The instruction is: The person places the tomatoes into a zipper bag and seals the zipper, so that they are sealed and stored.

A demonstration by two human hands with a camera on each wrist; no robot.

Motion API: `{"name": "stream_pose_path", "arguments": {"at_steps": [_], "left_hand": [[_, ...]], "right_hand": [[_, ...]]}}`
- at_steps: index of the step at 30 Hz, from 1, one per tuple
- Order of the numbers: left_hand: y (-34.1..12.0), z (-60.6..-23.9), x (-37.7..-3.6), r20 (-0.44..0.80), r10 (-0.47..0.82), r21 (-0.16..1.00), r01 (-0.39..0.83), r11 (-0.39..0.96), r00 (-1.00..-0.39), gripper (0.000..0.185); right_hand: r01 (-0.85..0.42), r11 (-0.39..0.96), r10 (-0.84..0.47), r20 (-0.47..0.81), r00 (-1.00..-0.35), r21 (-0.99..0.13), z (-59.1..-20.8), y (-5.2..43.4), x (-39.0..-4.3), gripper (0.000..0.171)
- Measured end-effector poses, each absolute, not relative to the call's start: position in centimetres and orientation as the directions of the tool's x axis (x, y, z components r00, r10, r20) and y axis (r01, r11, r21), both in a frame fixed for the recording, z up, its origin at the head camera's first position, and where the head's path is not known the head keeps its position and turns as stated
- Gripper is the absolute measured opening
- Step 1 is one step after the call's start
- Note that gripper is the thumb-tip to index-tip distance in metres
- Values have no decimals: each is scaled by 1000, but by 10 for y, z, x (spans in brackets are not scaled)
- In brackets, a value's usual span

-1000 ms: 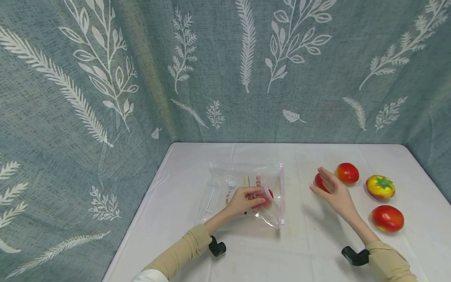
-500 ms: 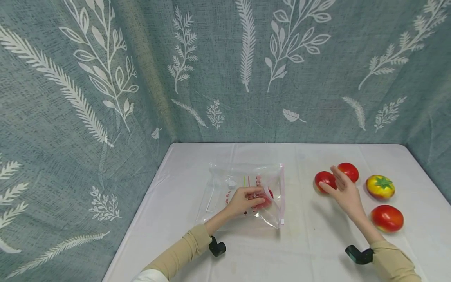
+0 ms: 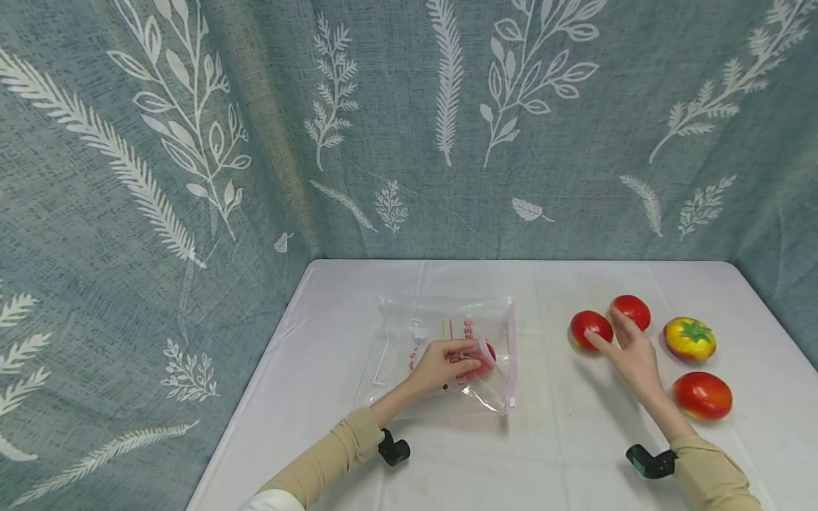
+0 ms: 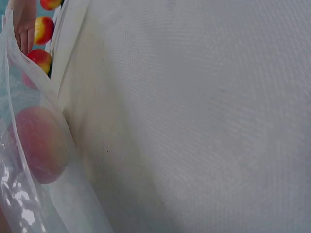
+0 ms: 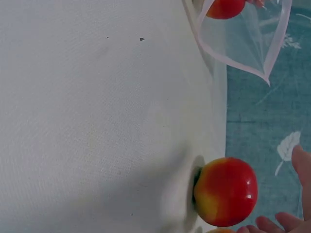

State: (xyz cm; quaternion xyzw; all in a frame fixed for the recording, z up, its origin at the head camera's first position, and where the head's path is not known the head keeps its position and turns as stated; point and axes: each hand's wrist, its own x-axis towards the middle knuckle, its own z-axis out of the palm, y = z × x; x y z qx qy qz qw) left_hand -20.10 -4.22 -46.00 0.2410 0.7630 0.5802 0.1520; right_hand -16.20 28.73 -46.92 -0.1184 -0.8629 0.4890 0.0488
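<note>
My left hand (image 3: 441, 363) pinches the clear zip bag (image 3: 399, 323) near its raised mouth, which faces right. A red tomato (image 3: 489, 360) lies inside, also seen through the film in the left wrist view. My right hand (image 3: 639, 362) hovers with thumb and fingers spread over the tomatoes on the right. Its thumb tip overlaps the nearest red tomato (image 3: 586, 328), while its fingertips overlap another red tomato (image 3: 634, 311) behind. In the right wrist view, the red-and-yellow tomato (image 5: 228, 191) sits just left of the fingers.
Farther right lie a yellow-and-red tomato (image 3: 689, 341) with a green leafy top and a large red one (image 3: 702, 395). A white cloth (image 3: 345, 319) covers the table. Patterned blue-green curtains (image 3: 396, 128) hang behind and at the sides. Each wrist carries a black camera (image 3: 393, 448).
My right hand has moved right, away from the bag, uncovering the nearest red tomato, and its fingers have bent lower toward the tomatoes. The left hand and bag have stayed still.
</note>
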Motion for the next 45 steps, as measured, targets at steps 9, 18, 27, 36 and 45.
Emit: {"name": "stream_pose_path", "arguments": {"at_steps": [9,18,27,36,45], "left_hand": [[-41,-490,-214,73,538,953,218,210,-840,36],[-41,-491,-214,68,533,950,217,222,-844,37],[-41,-490,-214,64,533,950,214,226,-844,35],[-41,-492,-214,75,534,952,220,213,-842,36],[-40,-492,-214,62,536,956,204,210,-842,35]], "right_hand": [[178,490,255,-55,-965,-854,-476,290,-165,81],[241,496,277,-111,-954,-834,-484,291,-166,85],[275,495,272,-154,-950,-824,-495,293,-171,87],[288,459,315,-149,-937,-840,-502,291,-173,83],[302,445,350,-147,-925,-843,-501,287,-172,79]]}}
